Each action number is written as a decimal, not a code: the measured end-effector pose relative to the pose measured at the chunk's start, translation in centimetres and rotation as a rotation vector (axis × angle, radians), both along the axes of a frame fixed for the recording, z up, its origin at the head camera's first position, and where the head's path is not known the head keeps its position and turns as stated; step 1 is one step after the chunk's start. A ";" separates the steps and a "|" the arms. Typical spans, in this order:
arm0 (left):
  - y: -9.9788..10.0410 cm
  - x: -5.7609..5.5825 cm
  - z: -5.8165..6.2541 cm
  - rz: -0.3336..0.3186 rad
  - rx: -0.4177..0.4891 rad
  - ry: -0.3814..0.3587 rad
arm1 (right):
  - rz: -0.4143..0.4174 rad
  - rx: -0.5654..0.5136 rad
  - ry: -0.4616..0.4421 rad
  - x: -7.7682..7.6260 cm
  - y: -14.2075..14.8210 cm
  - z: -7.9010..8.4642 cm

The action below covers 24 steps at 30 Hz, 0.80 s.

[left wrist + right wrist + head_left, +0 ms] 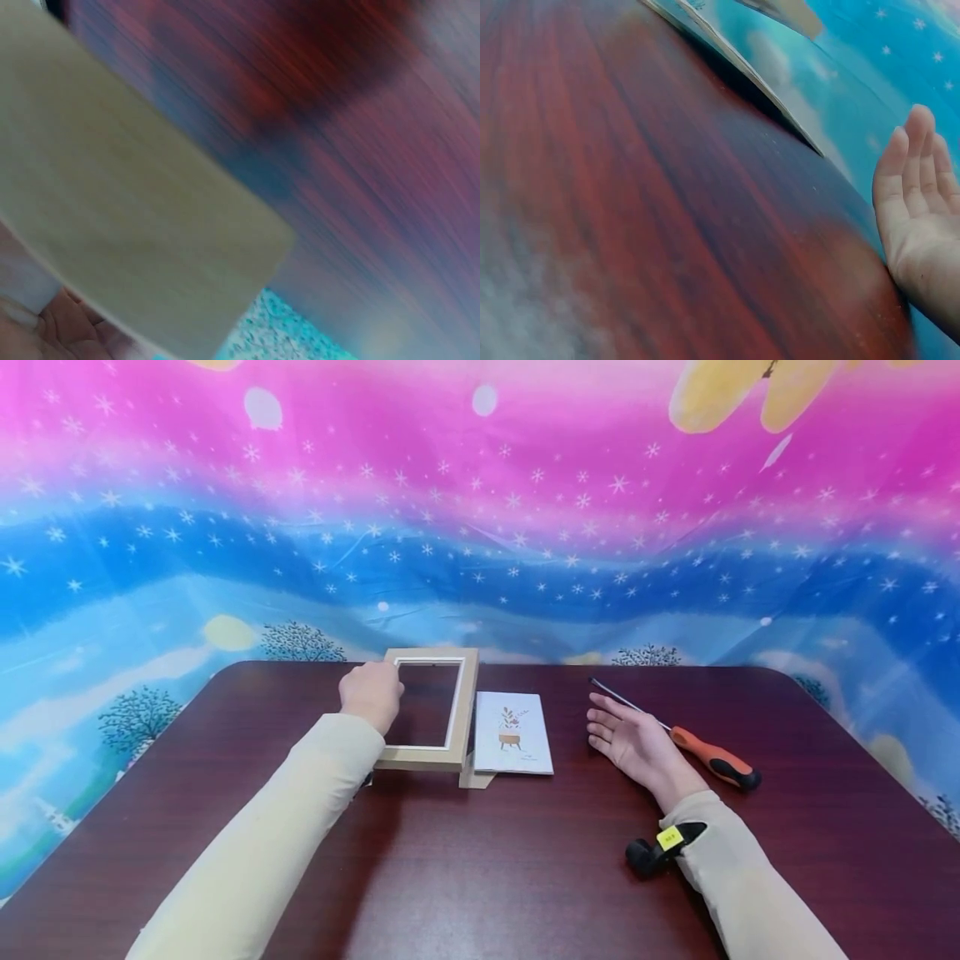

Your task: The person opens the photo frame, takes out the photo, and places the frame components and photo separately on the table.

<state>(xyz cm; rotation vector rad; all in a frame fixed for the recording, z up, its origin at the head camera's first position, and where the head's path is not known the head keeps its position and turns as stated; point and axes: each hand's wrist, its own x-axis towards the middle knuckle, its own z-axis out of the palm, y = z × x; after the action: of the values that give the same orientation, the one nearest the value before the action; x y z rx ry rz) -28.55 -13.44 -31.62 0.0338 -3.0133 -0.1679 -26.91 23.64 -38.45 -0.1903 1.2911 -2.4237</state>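
Observation:
My left hand (pixel 372 695) grips the left side of a light wooden picture frame (pixel 463 710), which is raised off the table. Through its white-lined opening the dark tabletop shows. The left wrist view has the blurred wooden frame edge (pixel 135 187) up close, with part of the palm (pixel 75 330) below it. Just right of the frame lies a white card (pixel 513 732) printed with a potted plant, over a tan piece (pixel 476 778) mostly hidden. My right hand (pixel 637 743) holds nothing, its fingers loosely extended beside an orange and black screwdriver (pixel 712 756).
The dark red-brown wooden table (pixel 480 877) has rounded far corners. Behind it hangs a pink and blue cloth (pixel 480 527) with snowflakes and trees. A black wrist camera (pixel 651 853) with a yellow label sits at my right cuff.

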 end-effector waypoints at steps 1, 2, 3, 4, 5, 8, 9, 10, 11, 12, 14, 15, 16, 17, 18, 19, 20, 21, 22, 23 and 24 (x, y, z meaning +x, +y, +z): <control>-0.4 0.1 0.0 0.001 -0.001 0.002 | 0.002 -0.023 0.003 0.0 0.2 -0.1; -0.7 0.3 0.1 0.002 -0.003 0.001 | 0.003 -0.044 0.008 0.0 0.3 -0.1; -1.1 0.5 0.1 0.003 -0.005 -0.001 | 0.008 -0.060 0.014 0.0 0.3 -0.2; -1.5 0.7 0.2 0.002 -0.005 -0.002 | 0.011 -0.072 0.019 0.0 0.3 -0.2; -1.9 0.9 0.2 0.001 -0.009 -0.001 | 0.014 -0.078 0.026 0.1 0.3 -0.3; -3.0 1.3 0.2 -0.001 -0.014 0.003 | 0.019 -0.073 0.044 0.2 0.3 -0.3; -3.4 1.5 0.1 -0.002 -0.015 0.008 | 0.019 -0.062 0.053 0.2 0.3 -0.4; -3.7 1.6 0.1 -0.001 -0.015 0.010 | 0.015 -0.052 0.057 0.3 0.2 -0.4; -4.1 1.7 0.1 0.003 -0.017 0.013 | 0.011 -0.043 0.059 0.3 0.3 -0.4; -4.4 1.7 0.1 0.007 -0.015 0.014 | 0.008 -0.036 0.059 0.3 0.3 -0.4; -5.2 1.9 0.1 0.015 -0.018 0.020 | 0.001 -0.024 0.060 0.3 0.3 -0.4; -5.6 2.0 0.1 0.021 -0.021 0.021 | -0.002 -0.019 0.062 0.2 0.2 -0.4; -6.0 2.1 0.1 0.025 -0.023 0.020 | -0.006 -0.017 0.060 0.2 0.2 -0.4; -6.3 2.2 0.1 0.027 -0.027 0.020 | -0.008 -0.014 0.060 0.3 0.2 -0.4; -6.7 2.3 0.0 0.029 -0.028 0.019 | -0.010 -0.010 0.059 0.3 0.2 -0.3; -7.1 2.4 0.0 0.030 -0.032 0.019 | -0.014 -0.003 0.059 0.3 0.1 -0.3; -7.5 2.5 -0.1 0.032 -0.033 0.017 | -0.017 0.001 0.057 0.3 0.1 -0.3; -7.9 2.5 -0.2 0.035 -0.033 0.015 | -0.020 0.007 0.055 0.3 0.0 -0.3; -8.2 2.6 -0.3 0.038 -0.033 0.013 | -0.023 0.013 0.053 0.3 0.0 -0.3; -8.6 2.7 -0.4 0.043 -0.035 0.010 | -0.025 0.018 0.053 0.3 -0.1 -0.2; -8.9 2.7 -0.5 0.049 -0.035 0.009 | -0.028 0.025 0.052 0.3 -0.1 -0.2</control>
<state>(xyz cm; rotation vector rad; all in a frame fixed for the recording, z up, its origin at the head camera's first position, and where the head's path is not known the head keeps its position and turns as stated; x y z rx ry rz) -25.82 -22.33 -32.09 0.1028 -3.0025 -0.1103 -26.57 23.53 -38.68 -0.2312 1.3539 -2.4400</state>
